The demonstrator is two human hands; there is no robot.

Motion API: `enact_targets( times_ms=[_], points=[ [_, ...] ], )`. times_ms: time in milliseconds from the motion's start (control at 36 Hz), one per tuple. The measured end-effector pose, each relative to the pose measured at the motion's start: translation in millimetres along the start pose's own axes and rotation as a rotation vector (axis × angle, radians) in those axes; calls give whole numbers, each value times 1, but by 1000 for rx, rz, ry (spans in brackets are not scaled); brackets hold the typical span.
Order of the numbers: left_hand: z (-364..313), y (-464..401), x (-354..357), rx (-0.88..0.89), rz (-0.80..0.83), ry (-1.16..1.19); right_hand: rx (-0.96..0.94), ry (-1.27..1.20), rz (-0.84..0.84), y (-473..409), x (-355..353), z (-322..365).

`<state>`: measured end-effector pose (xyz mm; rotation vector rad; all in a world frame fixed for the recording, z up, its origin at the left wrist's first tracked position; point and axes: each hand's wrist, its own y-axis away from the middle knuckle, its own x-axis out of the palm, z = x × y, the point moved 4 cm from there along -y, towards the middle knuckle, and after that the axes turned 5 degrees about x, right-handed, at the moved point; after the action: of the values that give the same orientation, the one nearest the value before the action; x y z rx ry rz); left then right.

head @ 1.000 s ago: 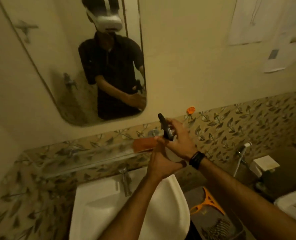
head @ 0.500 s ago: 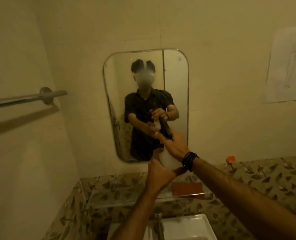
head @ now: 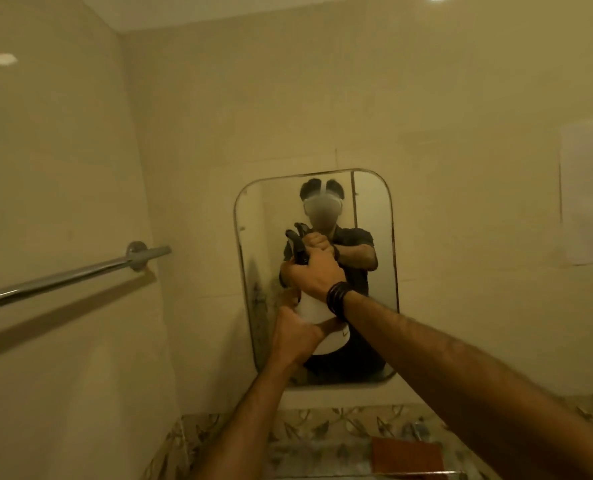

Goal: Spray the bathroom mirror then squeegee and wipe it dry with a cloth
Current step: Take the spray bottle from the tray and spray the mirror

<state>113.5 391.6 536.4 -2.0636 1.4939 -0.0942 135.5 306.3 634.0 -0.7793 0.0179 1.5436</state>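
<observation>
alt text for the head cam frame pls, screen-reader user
Both hands hold a white spray bottle with a black trigger head up in front of a wall mirror: the right hand grips the top, the left hand supports the base. A chrome towel bar runs along the left wall.

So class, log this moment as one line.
stage: spraying | right hand: on trigger | left hand: under spray bottle | aimed at: mirror | squeegee, cloth: unseen
</observation>
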Motion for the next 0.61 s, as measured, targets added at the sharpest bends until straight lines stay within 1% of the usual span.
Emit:
enact_targets(
  times_ms=[111, 222, 306, 500, 611],
  points=[
    [-5, -7, -2, -9, -8, -26, 13, 18, 31, -10, -1, 5],
    [-5, -8, 4, -35, 14, -17, 15, -38, 53, -13, -4, -1],
    [-8, -10, 13, -24, 63, -27, 11, -12, -22, -11, -14, -9],
    [-17, -15, 46, 48, 154, -36, 79, 32, -169, -11, -49, -37],
    [-29, -16, 67, 42, 191, -15, 108, -12, -242, -15, -72, -53]
  ],
)
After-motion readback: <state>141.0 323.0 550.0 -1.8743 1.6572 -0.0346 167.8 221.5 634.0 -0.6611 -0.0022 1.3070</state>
